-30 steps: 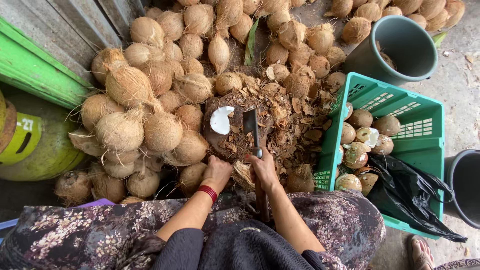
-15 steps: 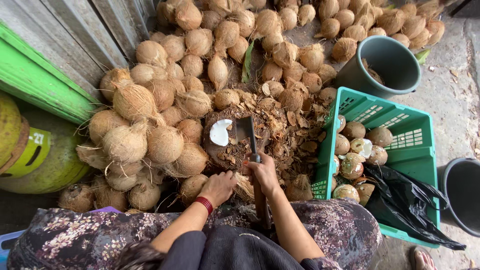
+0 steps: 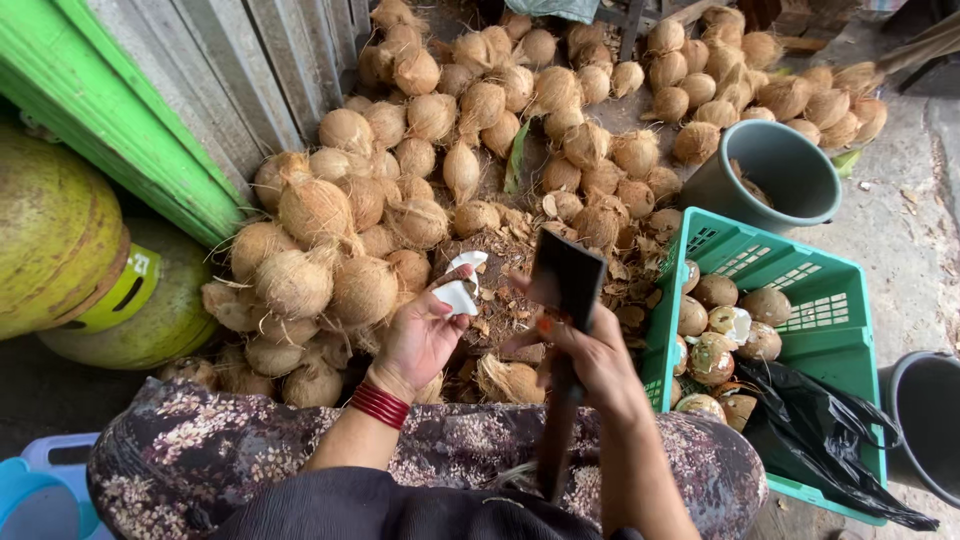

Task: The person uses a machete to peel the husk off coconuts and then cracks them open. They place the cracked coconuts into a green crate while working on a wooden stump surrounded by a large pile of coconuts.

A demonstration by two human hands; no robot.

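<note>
Left hand [image 3: 425, 335] cups a white coconut-meat piece [image 3: 458, 296] over the husk-littered chopping block [image 3: 500, 275]. Right hand [image 3: 590, 355] is clamped on the raised cleaver [image 3: 566, 285]. Best practice: keep left fingers clear of the blade path and strike square.

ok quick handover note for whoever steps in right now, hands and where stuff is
Left hand: palm up, holding a white piece of coconut flesh.
Right hand: gripping a cleaver, blade raised and pointing away from the body, over the husk scraps.
Whole husked coconuts are piled ahead and to the left.
Done: several peeled coconuts sit in the green crate on the right, with a black bag draped over its near end.
Left: the large pile of unopened coconuts; grey bucket stands beyond the crate.
</note>
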